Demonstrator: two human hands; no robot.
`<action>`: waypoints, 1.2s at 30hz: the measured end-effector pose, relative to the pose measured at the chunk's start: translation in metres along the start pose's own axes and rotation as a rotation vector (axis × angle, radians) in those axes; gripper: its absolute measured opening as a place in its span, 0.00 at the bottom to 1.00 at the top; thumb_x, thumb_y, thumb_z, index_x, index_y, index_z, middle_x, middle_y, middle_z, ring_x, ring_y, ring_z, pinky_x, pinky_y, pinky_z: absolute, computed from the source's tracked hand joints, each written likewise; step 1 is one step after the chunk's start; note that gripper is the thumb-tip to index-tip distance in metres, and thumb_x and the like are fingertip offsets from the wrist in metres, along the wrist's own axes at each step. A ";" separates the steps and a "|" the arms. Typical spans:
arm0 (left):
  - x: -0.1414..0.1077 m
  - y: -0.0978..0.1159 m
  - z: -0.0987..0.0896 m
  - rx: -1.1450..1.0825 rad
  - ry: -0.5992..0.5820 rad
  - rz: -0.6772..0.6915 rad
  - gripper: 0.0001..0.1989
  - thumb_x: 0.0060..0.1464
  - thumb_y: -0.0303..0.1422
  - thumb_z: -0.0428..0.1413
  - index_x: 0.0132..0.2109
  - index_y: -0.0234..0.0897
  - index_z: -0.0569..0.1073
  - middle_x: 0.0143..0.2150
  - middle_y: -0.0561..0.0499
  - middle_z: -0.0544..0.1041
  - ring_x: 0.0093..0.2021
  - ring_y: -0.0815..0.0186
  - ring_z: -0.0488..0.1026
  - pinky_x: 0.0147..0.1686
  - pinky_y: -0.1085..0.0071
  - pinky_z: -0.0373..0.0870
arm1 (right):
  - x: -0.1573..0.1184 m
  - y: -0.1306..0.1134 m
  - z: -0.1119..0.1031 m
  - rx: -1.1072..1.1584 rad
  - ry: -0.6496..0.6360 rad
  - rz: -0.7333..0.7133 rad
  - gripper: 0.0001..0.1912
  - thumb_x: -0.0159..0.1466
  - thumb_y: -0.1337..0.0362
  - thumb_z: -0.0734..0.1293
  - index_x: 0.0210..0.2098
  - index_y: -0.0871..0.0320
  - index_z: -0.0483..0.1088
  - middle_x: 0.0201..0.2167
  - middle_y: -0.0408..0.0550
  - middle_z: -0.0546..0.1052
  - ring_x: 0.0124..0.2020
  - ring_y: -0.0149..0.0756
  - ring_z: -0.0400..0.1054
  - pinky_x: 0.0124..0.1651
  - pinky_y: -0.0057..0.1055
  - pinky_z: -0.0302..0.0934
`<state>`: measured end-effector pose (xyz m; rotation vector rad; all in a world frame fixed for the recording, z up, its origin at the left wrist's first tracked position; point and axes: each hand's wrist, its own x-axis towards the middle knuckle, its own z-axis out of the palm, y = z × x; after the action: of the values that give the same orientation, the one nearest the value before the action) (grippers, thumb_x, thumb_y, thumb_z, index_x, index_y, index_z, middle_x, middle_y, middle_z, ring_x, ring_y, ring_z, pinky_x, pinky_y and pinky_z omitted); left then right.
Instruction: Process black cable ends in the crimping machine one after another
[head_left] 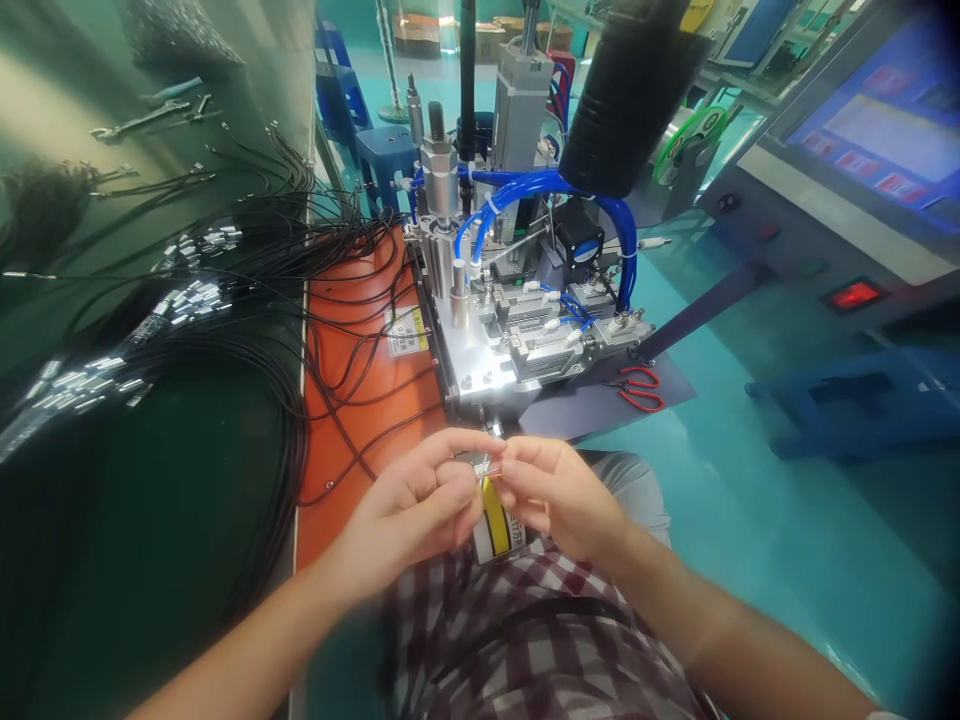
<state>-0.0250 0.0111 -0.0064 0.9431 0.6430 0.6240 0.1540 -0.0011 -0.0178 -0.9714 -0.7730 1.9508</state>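
My left hand (424, 495) and my right hand (559, 490) meet at the fingertips in front of my body, both closed in a pinch. Between them is a small, shiny, pale piece (484, 468), too small to name; fingers partly cover it. Just beyond my hands stands a metal bench machine (480, 375) with blue air hoses (517, 185) and small cylinders. Under my fingers shows a yellow-and-white label (495, 520). Black cables (360, 350) run over the orange surface (337, 410) left of the machine.
Bundles of black cables with shiny metal ends (195, 295) lie on the dark green table at left, near a wrench (142, 122). Red-handled cutters (641, 390) lie right of the machine. A control panel (825, 220) with a lit screen stands at right. Blue stools (862, 400) stand around.
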 end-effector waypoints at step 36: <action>0.000 -0.005 0.019 -0.192 0.488 -0.190 0.12 0.52 0.35 0.59 0.25 0.35 0.68 0.16 0.60 0.57 0.20 0.74 0.56 0.23 0.76 0.57 | -0.010 -0.001 0.030 -0.433 0.175 0.067 0.09 0.62 0.63 0.66 0.26 0.59 0.66 0.18 0.38 0.70 0.13 0.22 0.60 0.17 0.20 0.52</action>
<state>-0.0101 -0.0013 -0.0024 0.5407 1.0721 0.7372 0.1336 -0.0141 0.0022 -1.4194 -1.0972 1.7573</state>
